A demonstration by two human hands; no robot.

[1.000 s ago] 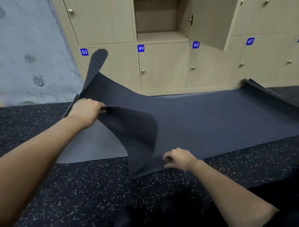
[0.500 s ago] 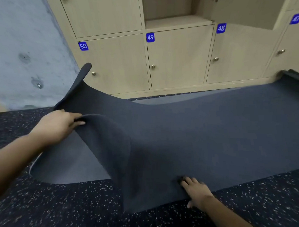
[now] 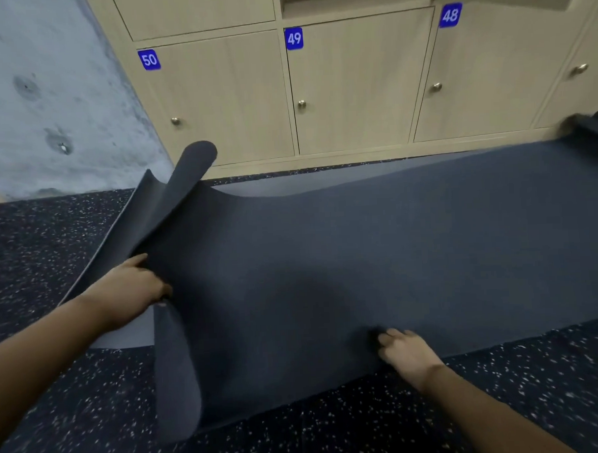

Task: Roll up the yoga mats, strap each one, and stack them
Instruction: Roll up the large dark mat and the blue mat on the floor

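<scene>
Rolling: not properly begun, as I judge it. The mat (image 3: 360, 251) lies mostly flat on the speckled floor (image 3: 59, 425) in front of the lockers (image 3: 223, 103), with only its left end lifted and folded over.
Grip, left: the left hand (image 3: 129, 295) is clamped on the raised end, fingers tucked into the fold.
Grip, right: the right hand (image 3: 407, 353) sits on the mat's near edge. Its fingertips are blurred, so I cannot tell whether they pinch the edge or only press it down.
Done so far: nothing rolled, strapped or stacked in view.
Left to do: roll this mat, strap it, do the same for any others, then stack them. That is nearly the whole job.
Under-layer: a paler grey sheet (image 3: 124, 336) shows beneath the lifted end and along the far edge. Whether it is a second mat is unclear.
Cut off: the mat's right end curls up by the lockers and runs out of frame.
Not seen: straps, finished rolls, a stacking spot.
</scene>
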